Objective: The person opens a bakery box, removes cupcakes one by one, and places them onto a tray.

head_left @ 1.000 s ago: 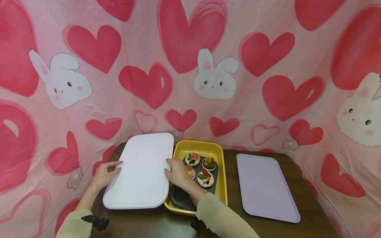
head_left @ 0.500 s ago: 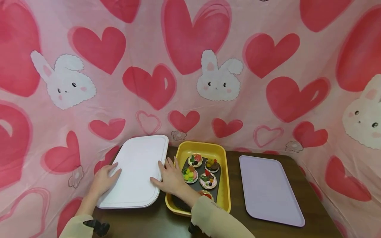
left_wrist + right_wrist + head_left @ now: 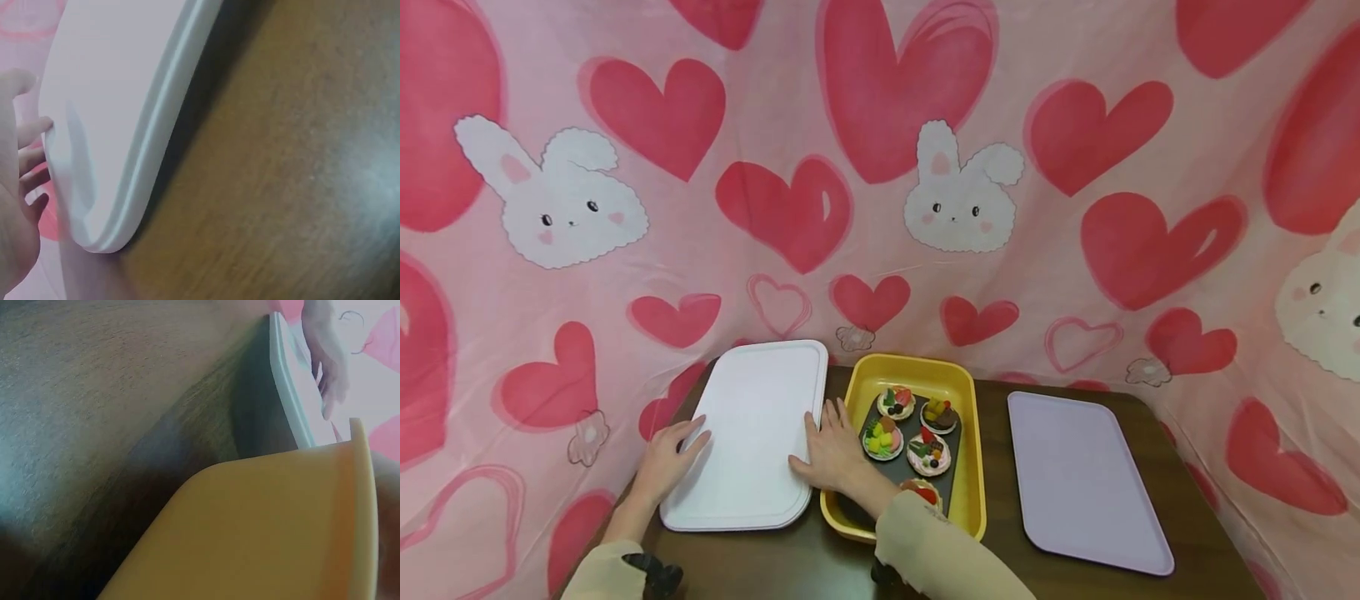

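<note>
White tray (image 3: 747,446) flanked by both hands; yellow tub (image 3: 917,375) partly obscured

Head view: My left hand (image 3: 662,465) is at the tray's left edge, thumb and fingers parted, gripping nothing. My right hand (image 3: 833,457) rests on the right edge, fingers spread and relaxed. The tray is on the left of the worktop (image 3: 775,562); whether it is one piece or several stacked, I cannot tell. The tub stands just to its right. My right forearm and sleeve (image 3: 943,550) cover the tub's near left corner and part of the dark tin (image 3: 947,483) inside. Five fruit-topped tarts (image 3: 928,454) are visible in the tin, the nearest partly behind the sleeve; what lies beneath my arm is hidden. A lilac tray (image 3: 1086,479) lies apart on the right. The printed cloth (image 3: 790,217) behind is cut off at the frame's borders.

Left wrist view: One rounded corner of the white tray is in sight, the rest cut off at the top. My left hand is cropped by the left border, fingertips at the tray's edge. Glare blurs the worktop.

Right wrist view: The tub's outer wall fills the lower part and conceals its contents. Beyond it, my left hand hangs over the white tray. A dim shape (image 3: 387,506) past the rim cannot be made out.
</note>
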A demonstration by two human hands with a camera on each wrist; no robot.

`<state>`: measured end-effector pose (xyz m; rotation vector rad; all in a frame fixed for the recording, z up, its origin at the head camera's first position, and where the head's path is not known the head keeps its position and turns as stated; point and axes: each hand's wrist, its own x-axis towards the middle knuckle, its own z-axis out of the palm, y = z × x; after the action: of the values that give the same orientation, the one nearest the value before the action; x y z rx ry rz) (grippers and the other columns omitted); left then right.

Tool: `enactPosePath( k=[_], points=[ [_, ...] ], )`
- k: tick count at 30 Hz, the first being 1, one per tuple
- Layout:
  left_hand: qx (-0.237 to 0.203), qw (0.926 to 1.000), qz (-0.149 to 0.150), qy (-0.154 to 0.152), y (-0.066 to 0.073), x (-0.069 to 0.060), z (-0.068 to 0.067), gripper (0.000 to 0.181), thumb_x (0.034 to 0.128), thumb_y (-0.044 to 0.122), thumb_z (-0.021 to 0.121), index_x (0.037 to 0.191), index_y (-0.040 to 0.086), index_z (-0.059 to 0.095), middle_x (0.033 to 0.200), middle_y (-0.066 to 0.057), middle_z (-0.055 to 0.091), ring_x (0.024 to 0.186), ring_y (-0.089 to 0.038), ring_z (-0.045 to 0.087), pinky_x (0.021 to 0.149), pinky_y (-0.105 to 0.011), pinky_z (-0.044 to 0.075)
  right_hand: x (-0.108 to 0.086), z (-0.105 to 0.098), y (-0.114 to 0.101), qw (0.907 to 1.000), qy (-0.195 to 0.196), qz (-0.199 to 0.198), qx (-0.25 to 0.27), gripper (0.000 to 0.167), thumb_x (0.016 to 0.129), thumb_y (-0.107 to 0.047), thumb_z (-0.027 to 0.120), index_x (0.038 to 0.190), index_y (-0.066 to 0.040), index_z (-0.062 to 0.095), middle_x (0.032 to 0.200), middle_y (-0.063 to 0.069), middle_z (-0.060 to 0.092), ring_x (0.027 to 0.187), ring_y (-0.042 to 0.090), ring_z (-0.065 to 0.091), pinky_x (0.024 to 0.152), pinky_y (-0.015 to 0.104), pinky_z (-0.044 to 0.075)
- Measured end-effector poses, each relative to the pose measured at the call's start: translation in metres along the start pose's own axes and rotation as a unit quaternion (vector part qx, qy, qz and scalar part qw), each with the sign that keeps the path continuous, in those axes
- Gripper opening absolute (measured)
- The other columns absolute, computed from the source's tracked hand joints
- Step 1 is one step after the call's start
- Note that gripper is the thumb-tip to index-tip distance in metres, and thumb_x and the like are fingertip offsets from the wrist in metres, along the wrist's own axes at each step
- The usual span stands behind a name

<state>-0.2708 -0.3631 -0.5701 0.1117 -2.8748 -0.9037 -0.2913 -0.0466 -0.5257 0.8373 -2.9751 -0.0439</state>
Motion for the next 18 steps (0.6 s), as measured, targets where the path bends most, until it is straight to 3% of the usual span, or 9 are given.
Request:
enactPosePath(
  k=[4,11,18],
  points=[
    [0.018,0.9997,-0.011,-0.014,-0.004,-0.002,0.006,0.069,0.1101,0.046,0.061,0.161,0.001,0.051,0.162,-0.04,0.046,0.152,-0.06,0.039,0.124,-0.08,0.031,0.001,0.0,-0.002,0.9996,-0.028,0.001,0.006,0.08,0.107,-0.067,0.05,0.164,-0.01,0.051,0.169,0.019,0.051,0.167,0.033,0.037,0.141,0.054,0.018],
    [0.069,0.9972,0.028,-0.01,-0.011,-0.005,0.015,0.072,0.1094,0.047,0.06,0.163,0.0,0.049,0.162,-0.038,0.048,0.151,-0.059,0.041,0.123,-0.08,0.035,0.006,0.005,0.001,0.9969,-0.076,0.0,0.017,0.081,0.107,-0.068,0.051,0.164,-0.01,0.052,0.166,0.012,0.058,0.164,0.027,0.043,0.143,0.053,0.013],
    [0.094,0.9946,0.041,-0.018,-0.012,-0.011,0.018,0.082,0.1051,0.051,0.065,0.165,0.0,0.044,0.166,-0.04,0.042,0.155,-0.062,0.034,0.123,-0.082,0.031,0.005,0.003,0.0,0.9958,-0.091,-0.008,0.006,0.078,0.106,-0.064,0.054,0.164,-0.011,0.052,0.158,0.007,0.065,0.157,0.023,0.05,0.142,0.05,0.013]
  ],
)
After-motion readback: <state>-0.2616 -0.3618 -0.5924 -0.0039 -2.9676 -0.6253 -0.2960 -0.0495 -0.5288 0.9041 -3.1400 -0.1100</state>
